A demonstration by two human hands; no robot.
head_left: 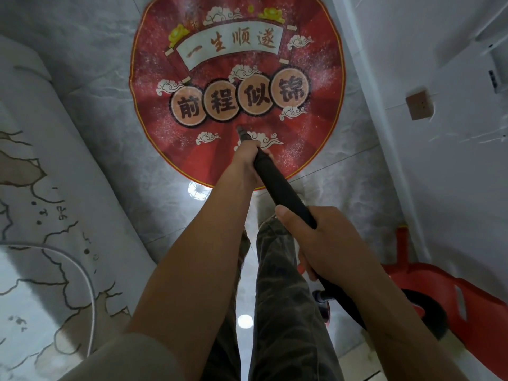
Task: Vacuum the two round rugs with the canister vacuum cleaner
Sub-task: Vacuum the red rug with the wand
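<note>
We are gripping the black vacuum wand (pixel 283 188) with both hands, our left hand (pixel 247 163) curling round it near the nozzle (pixel 243 133) and our right hand (pixel 321 243) wrapping it higher up. The nozzle tip is touching the near part of the round red rug (pixel 236 86), which is lying on the grey tiled floor (pixel 96 119).

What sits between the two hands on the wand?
Only bare black wand between left hand and right hand, per head view.
</note>
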